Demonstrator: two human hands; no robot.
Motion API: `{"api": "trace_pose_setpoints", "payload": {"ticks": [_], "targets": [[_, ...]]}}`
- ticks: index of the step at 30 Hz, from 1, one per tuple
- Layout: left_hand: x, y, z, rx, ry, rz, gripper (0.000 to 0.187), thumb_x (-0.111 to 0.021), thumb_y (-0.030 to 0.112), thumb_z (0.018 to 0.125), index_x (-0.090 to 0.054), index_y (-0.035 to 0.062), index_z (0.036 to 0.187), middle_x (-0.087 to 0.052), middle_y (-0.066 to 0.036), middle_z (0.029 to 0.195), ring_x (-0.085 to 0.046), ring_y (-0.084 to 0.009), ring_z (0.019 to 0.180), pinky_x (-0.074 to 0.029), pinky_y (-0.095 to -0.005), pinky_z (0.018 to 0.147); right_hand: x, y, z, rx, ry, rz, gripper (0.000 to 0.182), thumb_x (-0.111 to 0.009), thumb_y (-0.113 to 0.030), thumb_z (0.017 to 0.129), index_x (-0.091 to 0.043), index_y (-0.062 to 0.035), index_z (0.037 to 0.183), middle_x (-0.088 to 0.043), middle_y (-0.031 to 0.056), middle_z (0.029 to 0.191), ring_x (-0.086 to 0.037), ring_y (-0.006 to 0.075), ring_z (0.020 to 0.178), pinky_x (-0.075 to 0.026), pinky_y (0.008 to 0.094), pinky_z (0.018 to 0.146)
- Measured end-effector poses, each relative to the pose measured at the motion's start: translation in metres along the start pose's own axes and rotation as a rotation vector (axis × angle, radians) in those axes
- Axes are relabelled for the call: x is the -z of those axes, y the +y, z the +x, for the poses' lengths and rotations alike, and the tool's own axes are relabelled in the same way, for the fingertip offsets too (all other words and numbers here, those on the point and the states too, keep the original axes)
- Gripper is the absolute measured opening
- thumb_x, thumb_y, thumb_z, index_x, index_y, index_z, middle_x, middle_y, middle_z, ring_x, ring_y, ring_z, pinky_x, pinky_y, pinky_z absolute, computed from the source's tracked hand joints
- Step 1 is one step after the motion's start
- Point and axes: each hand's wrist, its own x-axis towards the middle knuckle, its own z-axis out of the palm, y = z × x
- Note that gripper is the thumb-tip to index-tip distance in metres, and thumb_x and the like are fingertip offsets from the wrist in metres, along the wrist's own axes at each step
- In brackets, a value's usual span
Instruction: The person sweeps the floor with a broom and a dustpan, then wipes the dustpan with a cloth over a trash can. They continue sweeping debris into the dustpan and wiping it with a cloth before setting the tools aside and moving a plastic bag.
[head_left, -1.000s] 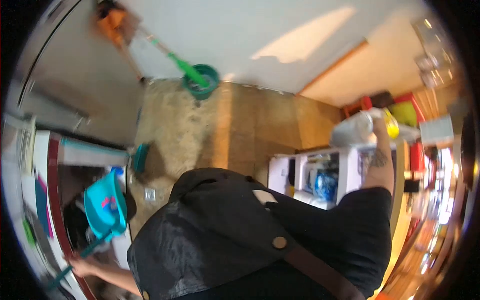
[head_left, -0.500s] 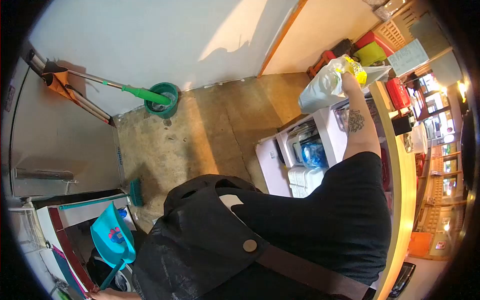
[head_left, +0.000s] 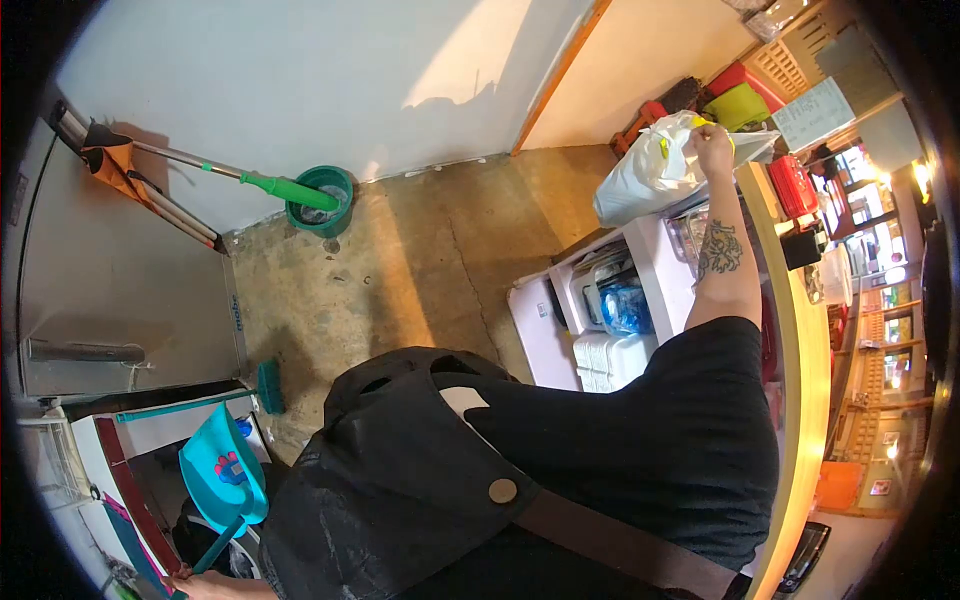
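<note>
At the lower left, my left hand [head_left: 215, 585] is closed around the handle of a turquoise dustpan [head_left: 208, 470]. The pan has a pink and blue pattern on it and is tilted beside a low cabinet. My right arm stretches far out to the upper right. There my right hand [head_left: 712, 150] has its fingers closed on the top of a white plastic bag [head_left: 648, 180] with yellow print. The bag bulges at the end of a white shelf unit [head_left: 650, 270], and its contents are hidden.
A green mop [head_left: 290, 192] stands in a dark green bucket [head_left: 322, 222] by the wall. A teal broom [head_left: 268, 387] lies near the grey metal door [head_left: 130, 290]. White containers [head_left: 610, 360] fill the shelf under a wooden counter [head_left: 800, 400] at right.
My right hand has shifted slightly right and turned at the bag's top, and less yellow print shows. The dustpan and my left hand have moved only a little.
</note>
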Motion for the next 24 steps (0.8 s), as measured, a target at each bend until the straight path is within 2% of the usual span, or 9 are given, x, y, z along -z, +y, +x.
{"api": "trace_pose_setpoints", "payload": {"ticks": [2,3,5,9,11,15,18,21,24], "targets": [[0.0,-0.002,0.004,0.01,-0.089,-0.051,0.03,-0.063,0.018,0.072,-0.053,-0.0062,0.058,-0.05,-0.01,0.055,-0.048,-0.016,0.05,-0.041,-0.0286,0.046,0.006,-0.007,0.004,-0.243,0.115,0.118,0.018,-0.049,-0.02,0.073,-0.054,-0.0028,0.076,-0.056,0.0149,0.074,-0.056,0.0295,0.071,-0.042,0.0358,0.063],[0.001,-0.004,0.004,0.01,-0.087,-0.05,0.03,-0.063,0.018,0.072,-0.053,-0.0062,0.058,-0.05,-0.01,0.055,-0.048,-0.016,0.05,-0.041,-0.0286,0.046,0.006,-0.006,0.006,-0.241,0.114,0.118,0.018,-0.049,-0.02,0.073,-0.054,-0.0028,0.076,-0.056,0.0149,0.074,-0.056,0.0295,0.071,-0.042,0.0358,0.063],[0.0,-0.005,0.0,-0.048,-0.032,0.068,0.031,-0.062,0.02,0.073,-0.055,-0.008,0.062,-0.051,-0.01,0.057,-0.049,-0.0163,0.05,-0.042,-0.0284,0.047,0.006,-0.002,0.011,-0.553,0.211,0.371,0.019,-0.048,-0.021,0.075,-0.053,-0.0025,0.079,-0.057,0.0148,0.072,-0.056,0.0292,0.071,-0.043,0.0349,0.064],[-0.003,-0.002,-0.001,0.008,-0.007,0.071,0.033,-0.062,0.022,0.073,-0.056,-0.0086,0.062,-0.052,-0.011,0.057,-0.049,-0.0165,0.051,-0.042,-0.0284,0.048,0.005,-0.005,0.011,-0.547,0.242,0.461,0.018,-0.048,-0.019,0.074,-0.055,-0.0036,0.076,-0.056,0.0157,0.071,-0.056,0.0301,0.071,-0.043,0.0357,0.066],[0.0,-0.008,0.004,-0.03,0.0,0.071,0.032,-0.062,0.021,0.073,-0.056,-0.0084,0.063,-0.052,-0.011,0.057,-0.048,-0.0159,0.05,-0.042,-0.0287,0.047,0.001,0.0,0.007,-0.063,0.157,-0.054,0.018,-0.048,-0.02,0.073,-0.058,-0.0056,0.074,-0.055,0.0173,0.071,-0.055,0.0315,0.072,-0.043,0.0378,0.066],[0.004,-0.024,0.017,0.036,0.024,0.102,0.03,-0.062,0.021,0.073,-0.057,-0.0077,0.063,-0.052,-0.01,0.056,-0.048,-0.0154,0.05,-0.041,-0.0285,0.047,-0.016,0.006,-0.002,0.017,0.044,-0.155,0.018,-0.053,-0.022,0.07,-0.061,-0.0078,0.076,-0.054,0.0192,0.078,-0.053,0.0317,0.073,-0.043,0.0379,0.066],[0.005,-0.025,0.018,-0.008,-0.023,0.087,0.03,-0.062,0.021,0.072,-0.057,-0.0075,0.063,-0.052,-0.01,0.056,-0.047,-0.0154,0.049,-0.04,-0.029,0.046,-0.022,-0.003,-0.006,-0.175,-0.256,-0.202,0.018,-0.05,-0.02,0.07,-0.06,-0.0116,0.08,-0.056,0.0183,0.081,-0.055,0.0324,0.076,-0.044,0.0403,0.069],[0.001,-0.014,0.009,-0.014,-0.036,0.078,0.031,-0.063,0.021,0.072,-0.057,-0.0074,0.062,-0.051,-0.009,0.055,-0.047,-0.0155,0.049,-0.04,-0.0289,0.045,-0.008,-0.004,0.005,-0.095,-0.215,-0.205,0.018,-0.05,-0.022,0.07,-0.059,-0.0098,0.079,-0.058,0.0161,0.08,-0.056,0.0311,0.077,-0.044,0.0398,0.068],[-0.003,0.003,0.0,-0.002,0.045,0.216,0.032,-0.063,0.021,0.072,-0.056,-0.0078,0.062,-0.051,-0.01,0.055,-0.047,-0.0157,0.049,-0.039,-0.0285,0.045,0.004,-0.005,0.013,0.0,-0.229,-0.303,0.018,-0.053,-0.023,0.069,-0.058,-0.0079,0.076,-0.059,0.0144,0.077,-0.056,0.03,0.077,-0.044,0.0379,0.068]]}}
